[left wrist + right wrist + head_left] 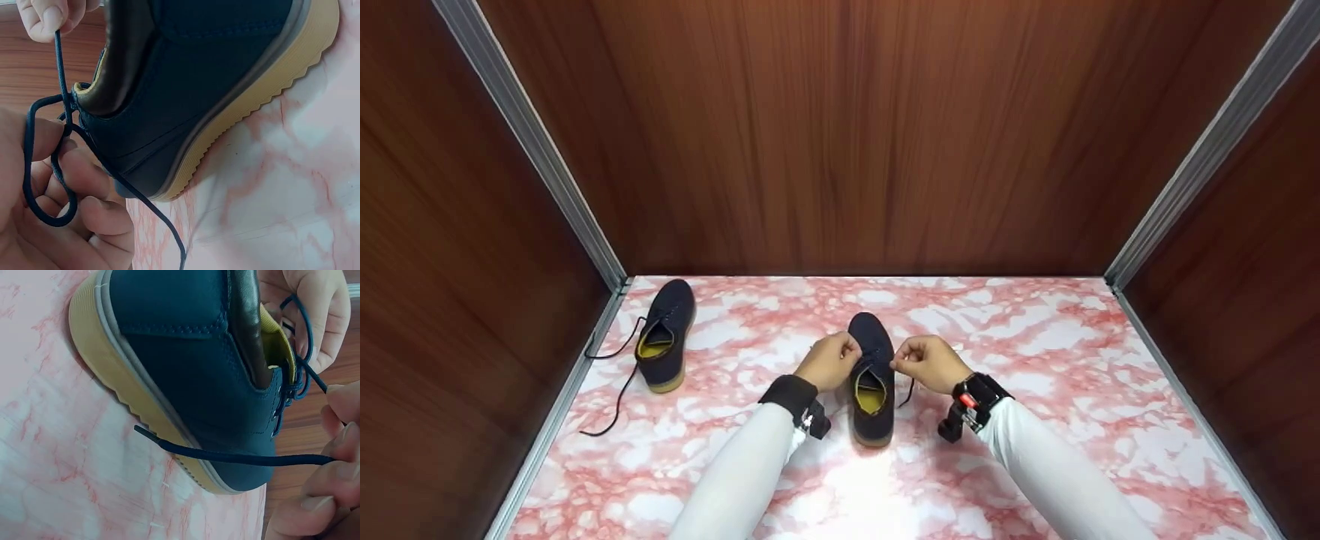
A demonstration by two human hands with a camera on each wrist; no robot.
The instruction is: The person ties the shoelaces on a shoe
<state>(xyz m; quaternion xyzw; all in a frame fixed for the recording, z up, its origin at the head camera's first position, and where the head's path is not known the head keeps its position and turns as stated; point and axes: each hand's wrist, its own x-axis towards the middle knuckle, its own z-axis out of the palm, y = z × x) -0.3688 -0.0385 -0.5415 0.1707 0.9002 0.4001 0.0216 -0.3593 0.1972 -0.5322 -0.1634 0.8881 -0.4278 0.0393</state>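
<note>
A navy shoe [867,330] with a yellow lining and tan ridged sole stands upright on the table, toe pointing away from me. My left hand [831,361] is at the left of its lacing and pinches a loop of dark blue shoelace [28,163] between thumb and forefinger. Across the opening, my right hand [930,363] grips the other lace, stretched taut toward the loop in the left wrist view. That lace's loose end [247,460] passes out from between the right fingers, its tip hanging beside the sole.
To the left stands a matching navy shoe [673,304], its untied lace [619,405] trailing over the pink-and-white marbled tabletop [1035,465]. Brown wood-grain panels [870,150] enclose the table at the back and both sides, with metal strips [540,150] at the corners.
</note>
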